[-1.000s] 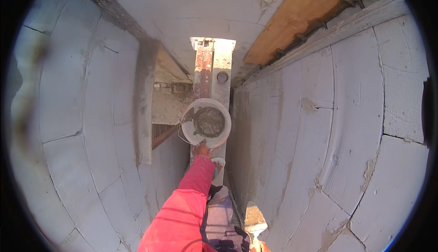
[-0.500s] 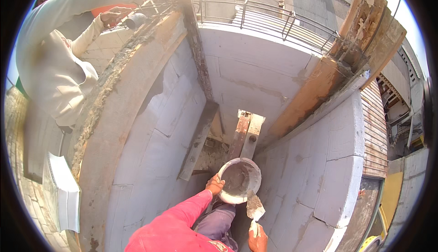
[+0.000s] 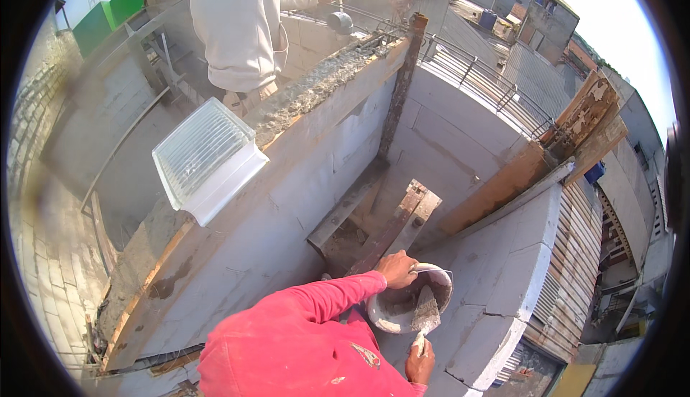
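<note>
Left hand (image 3: 397, 270) closes on the bucket (image 3: 383, 316), perhaps by its handle; right hand (image 3: 420, 363) grips the trowel (image 3: 426, 311). Better keep bucket steady, blade controlled.

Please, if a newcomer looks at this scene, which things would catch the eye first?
Probably the bright pink-red sleeve at lower centre, leading to the left hand at the rim of a bucket; the right hand holds a trowel over it. Next, the ribbed glass block on the left wall, and behind it, at the top, a co-worker in a pale top.
</note>
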`<state>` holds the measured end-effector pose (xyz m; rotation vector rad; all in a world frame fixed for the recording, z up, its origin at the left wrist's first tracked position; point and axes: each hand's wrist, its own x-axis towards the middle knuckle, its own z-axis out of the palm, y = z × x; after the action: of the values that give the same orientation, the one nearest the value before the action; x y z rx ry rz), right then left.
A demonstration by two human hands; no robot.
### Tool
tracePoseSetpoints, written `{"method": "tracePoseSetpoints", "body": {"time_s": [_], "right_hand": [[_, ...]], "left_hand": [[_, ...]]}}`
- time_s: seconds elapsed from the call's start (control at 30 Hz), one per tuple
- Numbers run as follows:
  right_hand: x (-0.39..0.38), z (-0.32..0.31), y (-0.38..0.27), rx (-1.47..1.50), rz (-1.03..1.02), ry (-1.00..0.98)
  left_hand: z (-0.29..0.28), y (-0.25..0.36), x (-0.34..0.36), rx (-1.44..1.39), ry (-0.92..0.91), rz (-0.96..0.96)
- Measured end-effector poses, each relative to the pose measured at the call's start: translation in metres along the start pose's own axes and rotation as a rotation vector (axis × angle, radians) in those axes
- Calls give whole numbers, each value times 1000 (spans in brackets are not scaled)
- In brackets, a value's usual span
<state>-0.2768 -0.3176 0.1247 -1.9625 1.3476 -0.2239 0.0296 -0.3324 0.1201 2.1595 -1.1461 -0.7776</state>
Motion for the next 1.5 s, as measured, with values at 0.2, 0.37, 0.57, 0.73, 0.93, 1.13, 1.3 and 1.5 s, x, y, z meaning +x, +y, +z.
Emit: {"method": "tracePoseSetpoints", "body": {"time_s": [0.2, 0.37, 0.57, 0.73, 0.93, 1.13, 1.3, 1.5], "right_hand": [[-40, -11, 41, 67, -8, 96], [-57, -53, -12, 153, -8, 84], [-56, -114, -74, -156, -271, 198], [-73, -151, -107, -292, -164, 374], [-64, -153, -143, -691, -71, 511], [-73, -177, -185, -464, -42, 631], [-105, -191, -196, -678, 268, 929], [-179, -172, -222, -286, 540, 1045]], "left_hand": [[5, 36, -19, -122, 38, 335], [-37, 71, -48, -556, -40, 323], [-67, 106, -61, -1021, -155, 234], [-86, 156, -74, -1106, -171, 356], [-109, 219, -80, -988, -235, 583], [-105, 283, -47, -1012, -420, 795], [-96, 326, -38, -880, -563, 991], [-56, 382, -75, -751, -830, 1431]]}}
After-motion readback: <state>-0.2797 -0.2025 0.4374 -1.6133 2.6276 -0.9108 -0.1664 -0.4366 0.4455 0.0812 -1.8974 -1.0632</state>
